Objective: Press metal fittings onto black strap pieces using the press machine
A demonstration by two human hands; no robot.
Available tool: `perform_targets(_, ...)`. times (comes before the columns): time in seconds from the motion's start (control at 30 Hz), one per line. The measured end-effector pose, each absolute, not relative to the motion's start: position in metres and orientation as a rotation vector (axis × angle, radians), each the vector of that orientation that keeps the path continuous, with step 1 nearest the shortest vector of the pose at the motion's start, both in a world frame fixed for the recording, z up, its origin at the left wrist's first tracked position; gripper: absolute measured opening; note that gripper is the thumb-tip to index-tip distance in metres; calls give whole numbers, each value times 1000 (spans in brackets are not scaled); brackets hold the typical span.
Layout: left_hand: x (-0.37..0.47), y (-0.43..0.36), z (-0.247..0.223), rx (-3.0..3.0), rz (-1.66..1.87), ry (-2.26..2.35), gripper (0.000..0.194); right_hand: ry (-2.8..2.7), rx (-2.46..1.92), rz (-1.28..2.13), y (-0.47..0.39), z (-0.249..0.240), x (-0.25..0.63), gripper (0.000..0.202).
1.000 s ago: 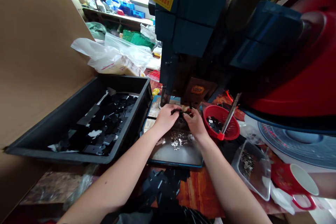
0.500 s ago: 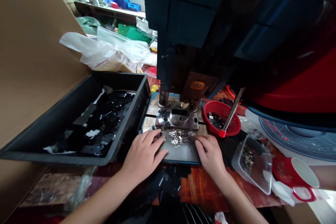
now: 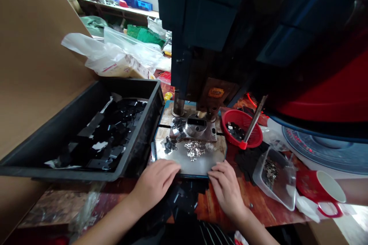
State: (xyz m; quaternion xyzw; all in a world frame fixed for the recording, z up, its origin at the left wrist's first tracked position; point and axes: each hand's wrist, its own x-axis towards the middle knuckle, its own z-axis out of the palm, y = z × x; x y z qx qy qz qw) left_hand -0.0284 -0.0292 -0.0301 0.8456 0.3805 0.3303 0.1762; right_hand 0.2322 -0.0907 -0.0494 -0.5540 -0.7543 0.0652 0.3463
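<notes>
My left hand (image 3: 157,179) rests at the front left edge of a metal plate (image 3: 184,165), fingers stretched and close together, with nothing visible in it. At the front right edge lies my right hand (image 3: 226,184), fingers loosely bent and slightly apart, also with no object showing. Small shiny metal pieces (image 3: 194,150) are heaped mid-plate. Small dark pieces (image 3: 169,145) lie to their left. Behind them, a round die block (image 3: 196,129) with a dark slot is mounted under the blue press (image 3: 198,26).
A black bin (image 3: 122,172) of dark scraps stands left. At right are a red basket (image 3: 257,138) with dark pieces, a metal rod (image 3: 255,118), a clear plastic tub (image 3: 284,195) with small metal parts, and a red mug (image 3: 309,187). A cardboard panel (image 3: 31,65) rises at left.
Both hands have drawn back toward me to the plate's front edge. My left hand has uncovered the small dark pieces on the plate's left side. The view has shifted slightly.
</notes>
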Motion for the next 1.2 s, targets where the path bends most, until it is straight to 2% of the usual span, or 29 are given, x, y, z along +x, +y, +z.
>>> perform_targets(0.13, 2, -7, -16, 2045, 1128, 1289, 37, -1741, -1545, 208, -51, -27, 224, 12)
perform_targets(0.43, 13, 8, -9, 1851, 1130, 1271, 19, -1607, -1543, 104, 60, 8, 198, 14)
perform_targets(0.83, 15, 12, -13, 1540, 1203, 1280, 15, -1984, -1463, -212, 44, 12, 197, 20)
perform_targets(1.0, 24, 33, -1, 1405, 1313, 1236, 19, -2016, -1454, -217, 39, 11, 198, 25)
perform_targets(1.2, 40, 58, 13, 1525, 1318, 1310, 19, -2035, -1468, -210, 40, 15, 196, 24)
